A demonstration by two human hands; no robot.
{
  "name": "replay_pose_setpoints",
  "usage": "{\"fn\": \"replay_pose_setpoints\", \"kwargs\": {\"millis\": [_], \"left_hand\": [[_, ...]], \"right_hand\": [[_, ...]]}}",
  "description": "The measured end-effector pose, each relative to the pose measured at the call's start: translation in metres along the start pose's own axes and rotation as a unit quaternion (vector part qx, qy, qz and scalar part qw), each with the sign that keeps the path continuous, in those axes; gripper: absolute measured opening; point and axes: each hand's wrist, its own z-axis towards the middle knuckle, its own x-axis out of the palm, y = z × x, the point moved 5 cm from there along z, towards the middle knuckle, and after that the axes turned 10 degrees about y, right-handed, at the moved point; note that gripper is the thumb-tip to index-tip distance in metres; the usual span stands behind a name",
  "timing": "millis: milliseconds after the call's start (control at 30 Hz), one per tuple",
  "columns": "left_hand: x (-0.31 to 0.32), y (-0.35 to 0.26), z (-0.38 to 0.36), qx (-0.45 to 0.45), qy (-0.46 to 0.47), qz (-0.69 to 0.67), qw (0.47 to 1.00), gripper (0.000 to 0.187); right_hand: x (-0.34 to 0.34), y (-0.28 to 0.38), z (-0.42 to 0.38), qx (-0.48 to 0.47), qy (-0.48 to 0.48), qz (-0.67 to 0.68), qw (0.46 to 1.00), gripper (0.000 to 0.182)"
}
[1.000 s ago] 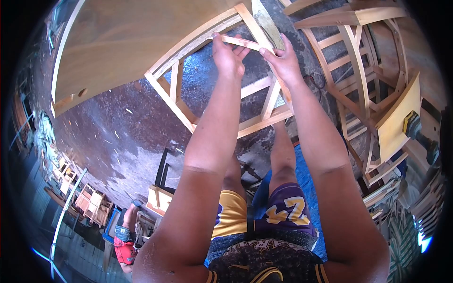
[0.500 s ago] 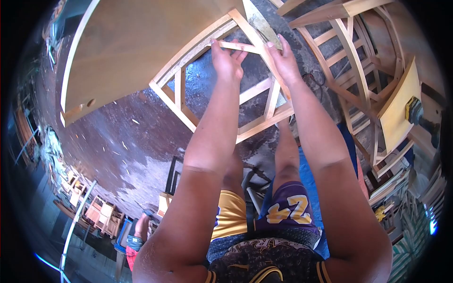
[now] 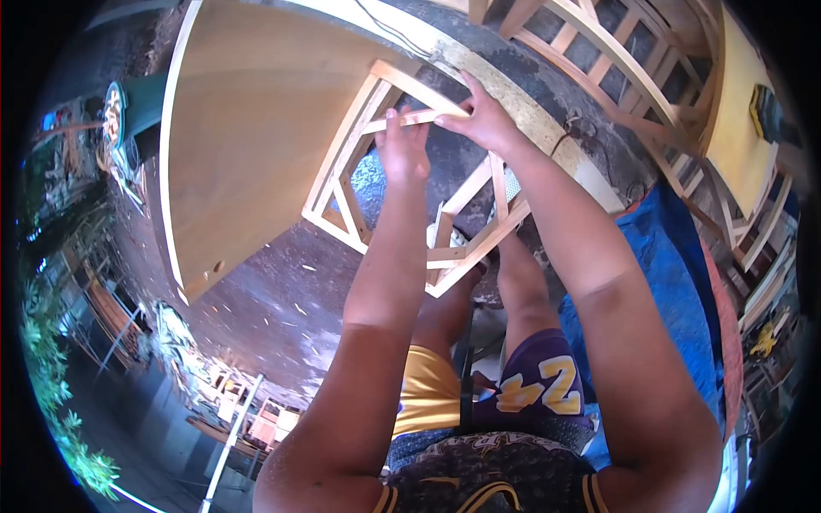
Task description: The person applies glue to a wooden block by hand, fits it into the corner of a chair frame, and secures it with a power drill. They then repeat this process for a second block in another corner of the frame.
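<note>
A light wooden frame (image 3: 340,154) with short diagonal braces across its corners stands over the floor in front of me. My left hand (image 3: 403,154) is closed around a short wooden strip (image 3: 414,118) spanning the far corner, thumb on top and fingers behind. My right hand (image 3: 489,124) pinches the strip's right end against the frame's right rail, its thumb on the strip and fingers reaching round the outside. Part of that rail is hidden by the hand. A large flat wooden panel (image 3: 265,128) adjoins the frame's left side.
More slatted wooden furniture frames (image 3: 629,60) stand at the upper right. Near them a yellow and black power tool (image 3: 761,113) rests on a board (image 3: 737,128). A blue tarp (image 3: 663,256) lies at my right. Wood chips dot the dark floor (image 3: 274,282).
My view has shifted, so the frame and panel sit lower in it. My right hand has gone from lying along the rail to having its thumb on the strip's end. My left hand keeps its hold.
</note>
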Motion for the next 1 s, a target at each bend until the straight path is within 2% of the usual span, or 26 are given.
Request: {"fn": "replay_pose_setpoints", "kwargs": {"millis": [67,133,167,267,300,333,400,433,467,533,600,667,733,833,1000], "left_hand": [[-0.004,-0.003,-0.002,-0.002,-0.004,-0.011,1.000,0.068],[-0.003,-0.004,-0.004,-0.023,0.015,0.040,0.999,0.056],[-0.005,-0.004,-0.003,-0.035,0.032,0.036,0.998,0.048],[-0.018,-0.005,0.004,-0.066,0.075,0.044,0.994,0.042],[-0.020,-0.006,0.006,-0.080,0.092,0.039,0.992,0.046],[-0.016,-0.009,0.003,-0.091,0.106,0.045,0.989,0.046],[-0.013,-0.014,0.002,-0.115,0.062,0.071,0.989,0.041],[-0.017,-0.014,0.004,-0.126,0.069,0.072,0.987,0.044],[-0.022,-0.016,0.004,-0.138,0.078,0.077,0.984,0.044],[-0.022,-0.016,0.005,-0.188,0.088,0.081,0.975,0.046],[-0.026,-0.017,0.007,-0.209,0.079,0.087,0.971,0.046],[-0.032,-0.020,0.008,-0.210,0.106,0.112,0.965,0.044],[-0.036,-0.020,0.013,-0.242,0.122,0.111,0.956,0.046],[-0.037,-0.021,0.014,-0.218,0.131,0.139,0.957,0.033],[-0.034,-0.017,0.003,-0.217,0.140,0.177,0.950,0.039]], "right_hand": [[-0.001,0.007,-0.002,-0.001,-0.003,0.000,1.000,0.109],[-0.004,0.009,-0.006,0.026,0.005,-0.008,1.000,0.109],[-0.002,0.007,-0.005,0.010,0.005,0.012,1.000,0.110],[-0.006,0.015,-0.013,0.009,-0.012,0.013,1.000,0.106],[-0.004,0.013,-0.015,0.013,-0.027,0.020,0.999,0.106],[-0.004,0.013,-0.020,-0.024,-0.083,-0.011,0.996,0.103],[-0.008,0.017,-0.031,-0.091,-0.200,-0.081,0.972,0.098],[-0.006,0.021,-0.049,-0.089,-0.287,-0.103,0.948,0.080],[0.004,0.023,-0.065,-0.078,-0.298,-0.101,0.946,0.080],[0.015,0.028,-0.114,-0.128,-0.459,-0.055,0.877,0.054],[0.047,0.018,-0.155,-0.150,-0.487,-0.007,0.860,0.032],[0.086,0.003,-0.196,-0.087,-0.481,0.127,0.863,0.023],[0.121,-0.005,-0.233,-0.006,-0.478,0.172,0.861,0.021],[0.170,-0.028,-0.276,0.031,-0.492,0.195,0.848,0.019],[0.207,-0.056,-0.333,0.081,-0.477,0.225,0.846,0.016]]}}
